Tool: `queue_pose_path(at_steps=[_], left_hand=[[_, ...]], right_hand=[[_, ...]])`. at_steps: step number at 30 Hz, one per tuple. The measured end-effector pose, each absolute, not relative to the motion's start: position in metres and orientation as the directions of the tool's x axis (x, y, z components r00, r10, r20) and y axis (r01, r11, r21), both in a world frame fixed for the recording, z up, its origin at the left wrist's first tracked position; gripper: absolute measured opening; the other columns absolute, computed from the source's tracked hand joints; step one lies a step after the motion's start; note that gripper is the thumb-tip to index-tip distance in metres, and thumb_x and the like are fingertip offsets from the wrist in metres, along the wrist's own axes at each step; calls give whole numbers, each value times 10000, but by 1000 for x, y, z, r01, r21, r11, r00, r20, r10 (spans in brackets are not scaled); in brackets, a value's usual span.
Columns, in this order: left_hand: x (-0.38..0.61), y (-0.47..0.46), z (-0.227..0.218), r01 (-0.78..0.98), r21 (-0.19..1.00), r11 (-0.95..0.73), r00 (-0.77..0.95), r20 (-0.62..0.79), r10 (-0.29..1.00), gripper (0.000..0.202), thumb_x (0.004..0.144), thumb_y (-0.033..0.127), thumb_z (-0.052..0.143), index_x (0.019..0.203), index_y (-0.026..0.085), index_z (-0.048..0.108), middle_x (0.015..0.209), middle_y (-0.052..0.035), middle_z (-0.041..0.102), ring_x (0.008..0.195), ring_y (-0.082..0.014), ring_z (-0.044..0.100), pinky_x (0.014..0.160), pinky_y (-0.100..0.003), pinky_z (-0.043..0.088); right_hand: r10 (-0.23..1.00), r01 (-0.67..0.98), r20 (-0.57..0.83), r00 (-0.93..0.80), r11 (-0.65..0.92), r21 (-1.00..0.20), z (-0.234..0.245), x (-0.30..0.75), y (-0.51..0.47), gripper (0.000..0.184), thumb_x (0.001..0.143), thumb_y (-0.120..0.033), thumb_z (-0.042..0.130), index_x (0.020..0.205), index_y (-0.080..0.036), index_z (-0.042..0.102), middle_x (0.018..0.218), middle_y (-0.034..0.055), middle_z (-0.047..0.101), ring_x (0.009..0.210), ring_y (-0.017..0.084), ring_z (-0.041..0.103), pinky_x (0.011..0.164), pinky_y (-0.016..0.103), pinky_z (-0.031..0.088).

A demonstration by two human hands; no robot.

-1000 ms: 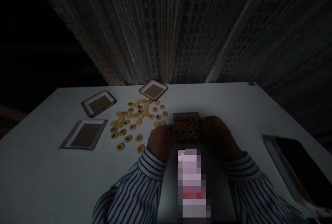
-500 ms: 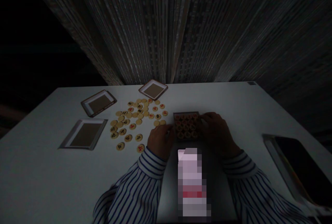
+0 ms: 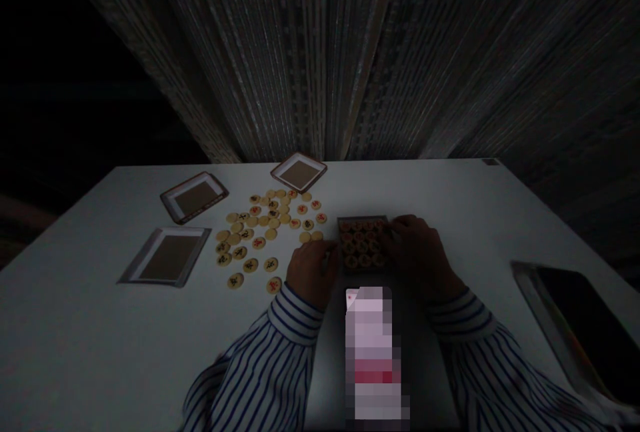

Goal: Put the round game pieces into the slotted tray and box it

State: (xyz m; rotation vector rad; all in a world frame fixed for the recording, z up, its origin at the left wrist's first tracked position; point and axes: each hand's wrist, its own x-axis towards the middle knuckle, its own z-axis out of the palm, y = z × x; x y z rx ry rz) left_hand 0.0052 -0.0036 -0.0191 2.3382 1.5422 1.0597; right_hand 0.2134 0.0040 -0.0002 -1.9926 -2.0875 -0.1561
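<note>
The left hand [image 3: 313, 273] and right hand [image 3: 417, 255] hold the small tray [image 3: 363, 242] from two sides, fingers [image 3: 397, 224] narrow on its edges; it sits on the desk [image 3: 100, 312], loose pieces [image 3: 260, 232] lying left of it.

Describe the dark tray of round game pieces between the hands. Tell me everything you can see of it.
The shallow dark rectangular tray lies flat on the white table, filled with tightly packed round cream pieces bearing reddish marks. Its material is hard to tell in the dim light. The fingers of the right hand reach over its right side, and the left hand sits against its left side.
</note>
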Motion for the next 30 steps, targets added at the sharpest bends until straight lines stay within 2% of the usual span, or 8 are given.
queue_pose_path(at_steps=[11,15,19,24,30], left_hand=[[4,-3,-21,747,465,-475,233,486,842,147,788,170,500,849,157,633,738,-52,662,689,-180,607,630,-308,463],[4,-4,-19,754,466,-463,219,485,846,152,793,173,491,848,160,632,728,-47,654,692,-171,602,636,-296,460],[4,-4,-18,751,482,-452,215,468,857,155,796,177,492,860,163,633,735,-47,653,694,-169,600,641,-295,461],[3,-4,-20,749,483,-454,216,469,856,161,787,166,496,868,161,634,738,-51,654,701,-171,602,649,-299,466],[3,-4,-17,753,475,-455,227,462,858,162,785,166,495,854,158,642,730,-53,656,683,-171,604,633,-301,472]], right_hand=[[966,995,256,-33,57,-85,0,212,3,261,804,-354,505,918,-178,662,996,104,617,868,240,548,659,353,382],[953,986,301,-14,63,-156,4,214,-1,269,810,-341,501,948,-171,657,974,101,624,881,231,557,697,358,402],[951,969,310,-2,78,-234,6,223,-8,252,801,-347,509,897,-173,664,935,97,634,869,230,568,716,364,422],[947,960,314,-66,146,-238,4,227,-16,222,786,-324,511,866,-189,668,921,95,640,840,231,578,691,372,441],[952,967,293,-86,151,-207,3,223,-18,212,774,-311,530,852,-174,672,931,104,637,844,235,581,681,367,450]])
